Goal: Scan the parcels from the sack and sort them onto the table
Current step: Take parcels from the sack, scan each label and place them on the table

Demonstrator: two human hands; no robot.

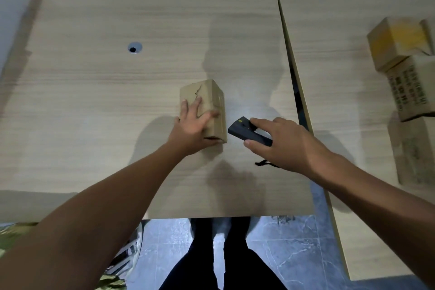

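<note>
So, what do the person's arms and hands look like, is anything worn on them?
Both forearms are bare as far as the picture shows; no sleeve, watch or bracelet is visible. The left hand and right hand have no gloves and no rings that I can see. The nails are short.

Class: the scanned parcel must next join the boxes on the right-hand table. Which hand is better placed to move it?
Left hand: it already grips the cardboard parcel, while the right hand is occupied holding the scanner.
</note>
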